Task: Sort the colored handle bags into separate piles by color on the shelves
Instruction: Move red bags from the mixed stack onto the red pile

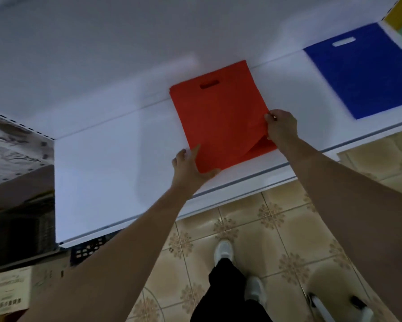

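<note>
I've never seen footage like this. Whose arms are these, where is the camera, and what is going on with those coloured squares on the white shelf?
There is no machine here: these are a person's two bare arms, filmed by a wide-angle camera worn on the head, looking forward and down. That is why you also see the person's white shoes on the patterned tile floor.

The surface is a flat white shelf. On it lies a pile of flat orange-red fabric bags with a cut-out handle slot. To the right lies a flat blue bag of the same kind. At the far right edge, bits of yellow and green show, too cropped to identify.

The left hand grips the pile's near left corner, thumb on top. The right hand pinches the top orange-red bag's right edge, lifting it slightly off the ones beneath.
</note>
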`<state>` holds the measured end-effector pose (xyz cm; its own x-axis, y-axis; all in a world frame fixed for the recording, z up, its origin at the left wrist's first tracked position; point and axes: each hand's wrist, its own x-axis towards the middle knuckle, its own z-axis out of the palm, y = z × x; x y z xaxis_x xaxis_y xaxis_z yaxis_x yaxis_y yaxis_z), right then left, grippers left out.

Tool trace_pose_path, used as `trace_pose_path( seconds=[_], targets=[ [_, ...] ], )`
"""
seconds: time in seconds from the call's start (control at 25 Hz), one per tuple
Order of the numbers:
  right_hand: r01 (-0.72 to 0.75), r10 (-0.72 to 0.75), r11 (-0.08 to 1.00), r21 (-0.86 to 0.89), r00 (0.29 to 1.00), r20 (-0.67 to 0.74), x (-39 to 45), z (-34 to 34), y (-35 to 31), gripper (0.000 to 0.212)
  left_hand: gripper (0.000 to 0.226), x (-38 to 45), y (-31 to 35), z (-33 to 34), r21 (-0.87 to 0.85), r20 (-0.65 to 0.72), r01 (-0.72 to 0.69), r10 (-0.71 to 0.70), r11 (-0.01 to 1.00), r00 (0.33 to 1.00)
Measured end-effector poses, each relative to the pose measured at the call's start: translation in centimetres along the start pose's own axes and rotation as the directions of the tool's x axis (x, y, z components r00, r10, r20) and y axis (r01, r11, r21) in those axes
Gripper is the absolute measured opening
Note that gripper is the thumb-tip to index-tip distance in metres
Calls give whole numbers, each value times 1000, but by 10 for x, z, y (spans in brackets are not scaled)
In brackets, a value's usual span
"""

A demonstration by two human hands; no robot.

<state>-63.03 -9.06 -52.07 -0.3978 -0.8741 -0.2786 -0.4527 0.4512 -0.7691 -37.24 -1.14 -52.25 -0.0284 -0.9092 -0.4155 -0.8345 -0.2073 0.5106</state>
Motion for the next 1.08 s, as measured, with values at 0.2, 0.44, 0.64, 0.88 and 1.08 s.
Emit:
trace_pose_path(
  seconds=[0.2,0.44,0.64,0.88,1.08],
  targets=[
    [124,-172,857,-500,984,-50,-2,2,-3,35,82,2,4,2,-14,-96,-40,38,999,995],
    [149,-69,862,-484,982,179,13,0,-3,50,77,-2,10,13,48,-120,-102,107,994,987],
    [142,-71,871,-470,984,164,-38,-25,-16,65,94,-30,30,-2,133,-39,-17,23,991,999],
    [404,-405,914,-43,913,-44,-181,-84,-94,44,62,-153,83,-66,-273,-227,-144,82,951,971],
    [662,-641,747,58,741,-198,-309,-142,-189,26,34,-278,124,-147,-463,-460,-339,105,819,882]
  ],
)
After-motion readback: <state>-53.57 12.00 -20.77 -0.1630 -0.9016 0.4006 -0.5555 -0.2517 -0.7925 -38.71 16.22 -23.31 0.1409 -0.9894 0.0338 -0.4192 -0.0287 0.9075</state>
